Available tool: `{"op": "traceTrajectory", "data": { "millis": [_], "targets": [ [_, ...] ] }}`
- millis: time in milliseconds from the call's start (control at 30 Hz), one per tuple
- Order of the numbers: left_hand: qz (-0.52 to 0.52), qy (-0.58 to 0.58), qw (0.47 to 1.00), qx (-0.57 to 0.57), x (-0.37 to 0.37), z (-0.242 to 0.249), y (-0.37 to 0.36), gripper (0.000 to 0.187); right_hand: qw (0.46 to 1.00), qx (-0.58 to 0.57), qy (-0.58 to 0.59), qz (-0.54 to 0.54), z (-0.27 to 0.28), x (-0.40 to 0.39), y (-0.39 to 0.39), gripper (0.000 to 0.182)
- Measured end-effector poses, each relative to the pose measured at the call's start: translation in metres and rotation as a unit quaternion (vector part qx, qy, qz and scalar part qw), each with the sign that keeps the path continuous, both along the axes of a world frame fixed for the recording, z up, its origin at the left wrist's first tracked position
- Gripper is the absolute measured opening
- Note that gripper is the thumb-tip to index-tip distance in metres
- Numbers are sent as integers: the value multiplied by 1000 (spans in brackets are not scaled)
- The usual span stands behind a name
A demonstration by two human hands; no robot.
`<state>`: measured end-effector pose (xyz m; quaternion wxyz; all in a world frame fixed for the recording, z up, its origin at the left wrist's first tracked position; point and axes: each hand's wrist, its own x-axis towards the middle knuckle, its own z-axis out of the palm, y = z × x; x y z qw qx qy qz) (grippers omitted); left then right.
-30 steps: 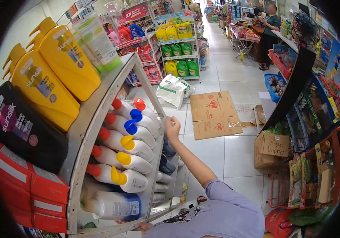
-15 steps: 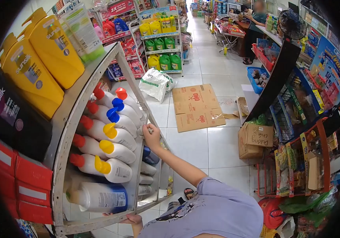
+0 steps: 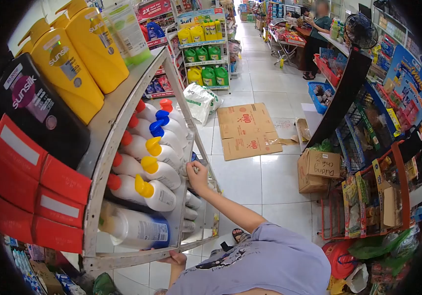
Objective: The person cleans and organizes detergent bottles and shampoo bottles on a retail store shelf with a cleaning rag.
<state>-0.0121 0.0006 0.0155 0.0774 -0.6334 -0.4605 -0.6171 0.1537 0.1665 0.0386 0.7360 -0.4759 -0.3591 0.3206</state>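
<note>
My right hand (image 3: 197, 177) is closed at the outer edge of the metal shelf rack (image 3: 158, 251), beside a row of white bottles (image 3: 163, 195) with red, blue and yellow caps. A small greyish, crumpled piece, possibly a rag, shows by its fingers; most of it is hidden. Lower down, my left hand (image 3: 175, 257) grips the rack's near lower edge, its fingers partly hidden by the frame. Just above that edge lies a large white-and-blue bottle (image 3: 139, 227). Yellow shampoo bottles (image 3: 66, 69) and a black shampoo bottle (image 3: 36, 105) stand on the top shelf.
Red boxes (image 3: 56, 209) are stacked at the near left. A flattened cardboard box (image 3: 248, 130) and a white bag (image 3: 198, 102) lie on the tiled floor. Cartons (image 3: 319, 172) and a red wire rack (image 3: 324, 216) stand right. A person (image 3: 316, 37) is at the far counter.
The view has turned left, so the rack appears farther right. My right hand has moved along the shelf edge towards me. My left hand stays on the lower edge.
</note>
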Motion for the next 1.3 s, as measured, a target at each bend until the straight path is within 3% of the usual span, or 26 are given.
{"op": "traceTrajectory", "data": {
  "millis": [333,400,600,667,833,900,1100,1233,1300],
  "targets": [
    [-48,1,999,2,-9,0,-2,61,999,-31,13,36,-7,-43,-74,19],
    [-59,3,998,1,-9,0,0,61,997,30,-63,14,-9,-52,-88,19],
    [-49,10,999,-20,-5,13,-4,58,993,60,-88,53,-7,-64,-116,16],
    [-88,-7,994,-65,-7,10,-5,56,992,63,-94,64,-7,-70,-129,15],
    [-76,15,997,-17,-6,13,0,56,981,81,-148,94,-4,-69,-135,13],
    [-82,11,996,-21,-6,14,-1,56,938,155,-307,36,5,-64,-131,11],
    [-116,-26,993,-7,-2,13,2,55,855,240,-459,39,22,-59,-140,13],
    [-154,-97,983,-33,0,12,-1,53,836,282,-468,52,12,-54,-132,15],
    [-55,3,997,-45,-8,7,-3,54,829,295,-474,15,6,-52,-123,13]
  ]
}}
